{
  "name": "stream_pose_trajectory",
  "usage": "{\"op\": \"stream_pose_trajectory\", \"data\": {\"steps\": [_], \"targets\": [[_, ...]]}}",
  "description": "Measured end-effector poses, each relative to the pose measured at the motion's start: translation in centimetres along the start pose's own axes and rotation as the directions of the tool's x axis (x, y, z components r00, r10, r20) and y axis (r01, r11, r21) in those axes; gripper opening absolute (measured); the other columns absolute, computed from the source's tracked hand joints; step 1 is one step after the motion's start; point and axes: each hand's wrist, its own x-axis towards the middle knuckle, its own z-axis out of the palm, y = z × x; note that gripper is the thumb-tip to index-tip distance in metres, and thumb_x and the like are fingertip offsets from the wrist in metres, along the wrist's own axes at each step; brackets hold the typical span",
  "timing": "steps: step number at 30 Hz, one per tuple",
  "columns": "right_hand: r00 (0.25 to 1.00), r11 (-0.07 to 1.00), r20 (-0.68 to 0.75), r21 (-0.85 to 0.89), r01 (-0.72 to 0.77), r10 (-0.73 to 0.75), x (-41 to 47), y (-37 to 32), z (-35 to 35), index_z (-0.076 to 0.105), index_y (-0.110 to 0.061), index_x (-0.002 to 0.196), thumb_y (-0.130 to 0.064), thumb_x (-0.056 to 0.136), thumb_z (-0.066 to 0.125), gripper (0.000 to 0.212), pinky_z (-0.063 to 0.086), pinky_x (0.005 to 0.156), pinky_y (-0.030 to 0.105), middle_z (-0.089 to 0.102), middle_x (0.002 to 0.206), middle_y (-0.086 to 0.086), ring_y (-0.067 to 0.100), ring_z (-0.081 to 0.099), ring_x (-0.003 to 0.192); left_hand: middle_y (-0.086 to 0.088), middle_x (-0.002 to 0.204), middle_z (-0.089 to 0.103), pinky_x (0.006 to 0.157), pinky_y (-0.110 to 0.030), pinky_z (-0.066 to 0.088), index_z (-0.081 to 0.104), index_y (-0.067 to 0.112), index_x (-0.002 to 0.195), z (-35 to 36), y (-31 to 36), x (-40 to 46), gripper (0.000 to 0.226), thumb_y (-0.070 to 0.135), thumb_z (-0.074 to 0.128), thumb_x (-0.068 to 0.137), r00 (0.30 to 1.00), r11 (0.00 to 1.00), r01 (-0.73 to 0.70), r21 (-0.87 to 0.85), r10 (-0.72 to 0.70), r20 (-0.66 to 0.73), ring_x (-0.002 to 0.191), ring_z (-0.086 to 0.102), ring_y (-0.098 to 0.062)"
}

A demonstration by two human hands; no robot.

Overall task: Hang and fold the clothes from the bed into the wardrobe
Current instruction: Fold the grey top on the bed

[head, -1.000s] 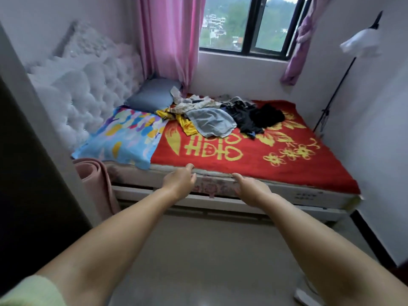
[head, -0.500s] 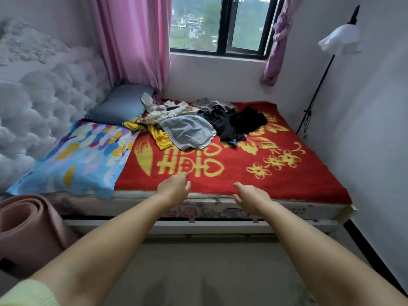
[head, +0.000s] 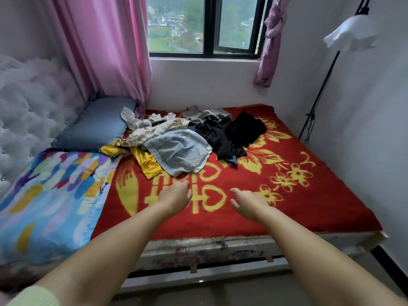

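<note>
A heap of clothes lies at the far middle of the bed (head: 309, 208), on its red and yellow blanket. Nearest me in the heap is a pale grey-blue garment (head: 178, 151). A yellow garment (head: 145, 160) pokes out on its left, a cream patterned one (head: 154, 131) lies behind, and black clothes (head: 231, 133) spread to the right. My left hand (head: 175, 198) and my right hand (head: 250, 203) reach out over the blanket, short of the heap, fingers loosely curled and holding nothing. The wardrobe is not in view.
A colourful quilt (head: 48, 199) covers the bed's left part, with a blue-grey pillow (head: 97, 124) behind it. A tufted white headboard (head: 26, 111) stands at the left. Pink curtains (head: 106, 47) hang by the window. A floor lamp (head: 351, 36) stands at the right wall.
I have come closer to the bed. Both hands have moved from above the bed's front edge to over the blanket, nearer the heap.
</note>
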Motion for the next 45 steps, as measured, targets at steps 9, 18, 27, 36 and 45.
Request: {"op": "stream_pose_trajectory", "data": {"steps": [9, 18, 27, 36, 45], "targets": [[0.998, 1.000, 0.061, -0.018, 0.008, -0.007, 16.7, 7.8, -2.4, 0.031, -0.020, 0.145, -0.036, 0.103, 0.033, 0.045, 0.048, 0.072, 0.038, 0.061, 0.118, 0.010, 0.030, 0.060, 0.101, -0.002, 0.103, 0.061, 0.056, -0.031, 0.033, 0.053, 0.017, 0.101, 2.8, -0.2, 16.5, 0.022, 0.030, 0.035, 0.099, 0.997, 0.996, 0.076, 0.043, -0.076, 0.000, 0.078, 0.052, -0.019], [0.975, 0.993, 0.209, -0.070, 0.090, -0.074, 33.2, 15.4, -2.3, 0.030, -0.020, 0.145, -0.036, 0.102, 0.032, 0.046, 0.045, 0.069, 0.035, 0.059, 0.120, 0.008, 0.028, 0.059, 0.103, 0.000, 0.095, 0.059, 0.058, -0.034, 0.040, 0.050, 0.019, 0.093, 8.4, 1.4, 29.1, 0.021, 0.033, 0.035, 0.098, 0.967, 0.970, 0.239, -0.041, -0.234, 0.104, 0.085, 0.059, -0.025], [0.936, 0.989, 0.322, 0.062, 0.131, -0.144, 42.6, 14.6, 7.5, 0.034, -0.020, 0.143, -0.034, 0.102, 0.033, 0.044, 0.048, 0.086, 0.039, 0.057, 0.128, 0.008, 0.030, 0.056, 0.114, -0.002, 0.115, 0.059, 0.074, -0.035, 0.048, 0.053, 0.014, 0.118, 17.5, -2.7, 37.3, 0.031, 0.031, 0.037, 0.098, 0.927, 0.955, 0.297, 0.010, -0.291, 0.239, 0.101, 0.059, -0.026], [0.975, 0.992, 0.200, 0.104, 0.077, -0.097, 55.3, 12.1, 18.1, 0.036, -0.017, 0.145, -0.022, 0.100, 0.035, 0.045, 0.029, 0.110, 0.044, 0.034, 0.150, 0.008, 0.027, 0.030, 0.137, -0.008, 0.118, 0.052, 0.081, -0.039, 0.045, 0.049, 0.012, 0.126, 26.8, -8.5, 47.8, 0.032, 0.024, 0.041, 0.097, 0.954, 0.984, 0.174, 0.044, -0.179, 0.242, 0.111, 0.049, -0.028], [0.991, 0.995, 0.095, -0.019, 0.102, -0.099, 58.8, 12.7, 27.3, -0.004, -0.031, 0.152, -0.039, 0.100, 0.017, 0.056, -0.020, 0.113, 0.047, -0.012, 0.161, -0.003, 0.015, -0.018, 0.146, -0.011, 0.153, 0.024, 0.111, -0.040, 0.021, 0.020, 0.010, 0.148, 32.2, -13.2, 57.5, 0.068, 0.036, 0.049, 0.093, 0.986, 0.976, 0.060, 0.209, -0.091, 0.141, 0.142, 0.020, -0.022]]}}
